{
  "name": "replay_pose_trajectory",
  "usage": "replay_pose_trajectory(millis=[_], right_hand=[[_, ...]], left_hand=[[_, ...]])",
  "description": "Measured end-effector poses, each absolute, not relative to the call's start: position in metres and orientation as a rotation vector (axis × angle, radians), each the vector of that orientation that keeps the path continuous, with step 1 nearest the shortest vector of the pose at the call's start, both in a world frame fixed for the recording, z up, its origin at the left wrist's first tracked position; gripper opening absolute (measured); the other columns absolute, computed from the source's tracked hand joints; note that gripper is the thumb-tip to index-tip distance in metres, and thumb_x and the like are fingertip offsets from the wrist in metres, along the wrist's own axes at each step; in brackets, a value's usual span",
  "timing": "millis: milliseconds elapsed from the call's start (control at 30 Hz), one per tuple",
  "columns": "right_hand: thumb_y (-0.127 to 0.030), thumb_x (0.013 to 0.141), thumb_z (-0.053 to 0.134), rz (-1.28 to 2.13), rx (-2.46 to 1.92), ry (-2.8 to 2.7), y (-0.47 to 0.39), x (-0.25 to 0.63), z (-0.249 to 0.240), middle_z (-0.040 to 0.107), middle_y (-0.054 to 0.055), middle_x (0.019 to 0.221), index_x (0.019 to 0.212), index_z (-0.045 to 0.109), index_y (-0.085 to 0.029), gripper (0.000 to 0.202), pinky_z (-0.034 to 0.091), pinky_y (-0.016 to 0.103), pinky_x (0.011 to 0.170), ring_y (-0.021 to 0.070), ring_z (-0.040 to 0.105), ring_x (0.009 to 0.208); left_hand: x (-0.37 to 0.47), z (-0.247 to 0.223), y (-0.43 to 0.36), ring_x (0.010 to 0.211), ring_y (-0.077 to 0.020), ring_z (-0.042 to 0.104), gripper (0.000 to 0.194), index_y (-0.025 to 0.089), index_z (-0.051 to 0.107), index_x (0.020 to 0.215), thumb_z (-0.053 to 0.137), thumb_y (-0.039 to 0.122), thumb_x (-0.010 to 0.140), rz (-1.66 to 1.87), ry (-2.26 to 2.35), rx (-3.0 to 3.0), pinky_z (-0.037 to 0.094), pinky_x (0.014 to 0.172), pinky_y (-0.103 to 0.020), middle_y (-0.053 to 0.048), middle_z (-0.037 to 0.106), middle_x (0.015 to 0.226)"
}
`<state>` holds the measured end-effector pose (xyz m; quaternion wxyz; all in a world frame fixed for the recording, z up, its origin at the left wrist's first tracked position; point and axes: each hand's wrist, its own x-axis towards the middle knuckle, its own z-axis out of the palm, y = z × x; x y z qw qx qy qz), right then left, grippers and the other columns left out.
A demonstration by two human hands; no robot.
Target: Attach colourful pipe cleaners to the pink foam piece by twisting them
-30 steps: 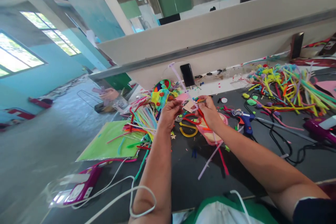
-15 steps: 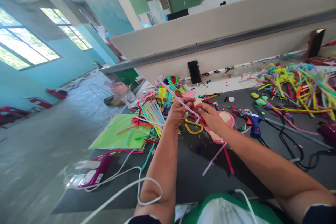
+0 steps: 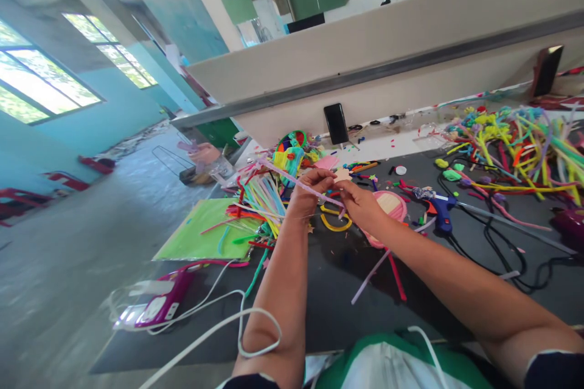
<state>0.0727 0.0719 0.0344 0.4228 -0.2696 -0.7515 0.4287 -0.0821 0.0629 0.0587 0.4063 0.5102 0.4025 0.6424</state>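
Note:
A lilac pipe cleaner slants across my left hand, whose fingers are pinched on it. Its bent lower end comes down beside the fingertips of my right hand, which are closed at that end. Between the two sets of fingertips shows a small pale flat cutout with a scalloped edge, partly covered by the fingers. Under the hands lie a yellow bent pipe cleaner loop and a pink-rimmed oval piece with a cream middle, partly hidden by my right hand.
A blue glue gun with black cords lies on the right, before a heap of coloured pipe cleaners. At left are a bundle of pipe cleaners, a green sheet pack and a purple device. A phone leans behind.
The upper end of the lilac pipe cleaner has swung left and down. My hands stay close together, and the pale cutout shows more between the fingertips.

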Motion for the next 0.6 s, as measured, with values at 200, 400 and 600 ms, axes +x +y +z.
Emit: replay_pose_trajectory(millis=[200, 400, 600], right_hand=[[-0.016, 0.087, 0.039, 1.016, -0.654, -1.904, 0.0733, 0.0745, 0.0337, 0.067, 0.0, 0.086, 0.11, 0.061, -0.023, 0.033, 0.049, 0.026, 0.062, 0.011, 0.057, 0.057], [-0.016, 0.084, 0.045, 1.12, -0.59, -1.797, 0.0745, 0.0741, 0.0314, 0.067, 0.0, 0.09, 0.106, 0.064, -0.028, 0.032, 0.049, 0.026, 0.059, 0.0117, 0.054, 0.056], [-0.018, 0.085, 0.043, 1.166, -0.56, -1.781, 0.0773, 0.0717, 0.0248, 0.067, 0.0, 0.095, 0.109, 0.063, -0.029, 0.033, 0.05, 0.026, 0.056, 0.0105, 0.055, 0.054]], left_hand=[[-0.0807, 0.0597, 0.0639, 0.066, -0.0117, 0.06, 0.02, 0.017, 0.071, 0.073, 0.082, 0.027, 0.061, 1.653, 1.063, 1.35, 0.049, 0.063, -0.024, -0.001, 0.066, 0.072], [-0.0788, 0.0599, 0.0643, 0.067, -0.0112, 0.057, 0.019, 0.017, 0.07, 0.072, 0.081, 0.027, 0.06, 1.674, 1.086, 1.329, 0.046, 0.064, -0.024, -0.001, 0.065, 0.073], [-0.0782, 0.0604, 0.0631, 0.067, -0.0105, 0.056, 0.018, 0.017, 0.069, 0.071, 0.082, 0.024, 0.06, 1.682, 1.059, 1.315, 0.045, 0.065, -0.023, 0.0, 0.064, 0.072]])
